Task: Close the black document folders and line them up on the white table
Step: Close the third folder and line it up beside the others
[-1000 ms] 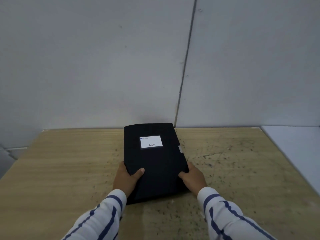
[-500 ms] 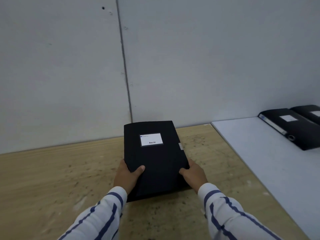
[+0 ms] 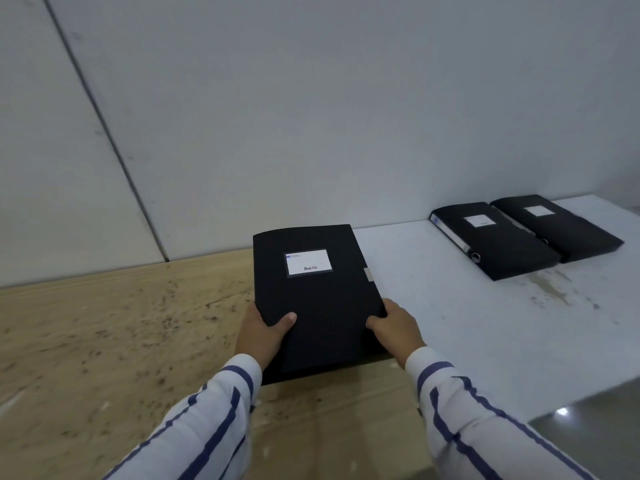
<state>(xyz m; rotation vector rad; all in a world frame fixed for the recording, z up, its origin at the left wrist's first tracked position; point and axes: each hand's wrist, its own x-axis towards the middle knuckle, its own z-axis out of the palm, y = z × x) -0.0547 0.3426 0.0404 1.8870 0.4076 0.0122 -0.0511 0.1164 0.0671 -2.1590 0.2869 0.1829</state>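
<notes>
A closed black document folder (image 3: 313,299) with a white label on its cover is held flat in front of me. My left hand (image 3: 263,332) grips its near left edge with the thumb on the cover. On the near right edge my right hand (image 3: 398,329) grips it the same way. The folder hangs over the seam between the wooden table (image 3: 121,327) and the white table (image 3: 485,323). Two more closed black folders (image 3: 493,239) (image 3: 557,226) lie side by side, touching, at the far right of the white table.
A grey panelled wall (image 3: 311,116) runs along the back of both tables. At the lower right, the white table's near edge gives way to a glossy grey floor (image 3: 595,431). Brown smudges mark the white table in front of the two folders.
My view and both hands have swung right with the folder, from the middle of the wooden table to the seam with the white table. The two lying folders came fully into view.
</notes>
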